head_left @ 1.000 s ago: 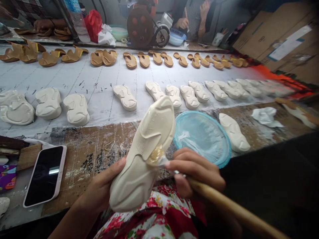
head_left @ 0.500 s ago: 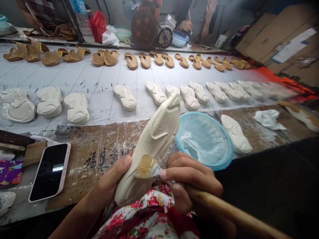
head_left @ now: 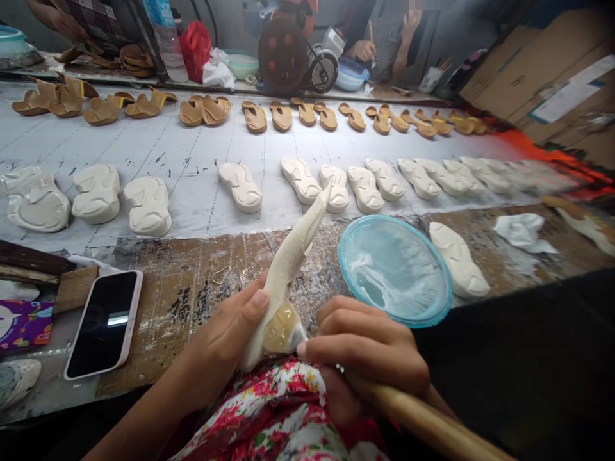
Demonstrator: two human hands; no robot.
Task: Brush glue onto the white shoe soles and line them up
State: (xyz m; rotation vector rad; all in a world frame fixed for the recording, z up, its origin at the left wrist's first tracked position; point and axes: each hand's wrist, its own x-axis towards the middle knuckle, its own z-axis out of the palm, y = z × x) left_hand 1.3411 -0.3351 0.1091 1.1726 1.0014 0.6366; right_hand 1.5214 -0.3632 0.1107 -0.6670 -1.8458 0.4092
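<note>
My left hand grips a cream shoe sole, held up on its edge with its ribbed side wall toward me. In my right hand is a brush with a thick wooden handle. Its wet, yellowish bristles press against the lower part of the sole. Just beyond my right hand stands a blue bowl with milky white liquid smeared inside. A single cream sole lies to the right of the bowl.
Several cream soles line the white table, with tan leather uppers behind them. A phone lies at left on brown cardboard. Crumpled tissue rests at right. Across the table, a person's hand holds a thin stick near a machine.
My left hand has turned the sole so its side edge faces me more and its broad face less. The brush stays against the sole, slightly lower.
</note>
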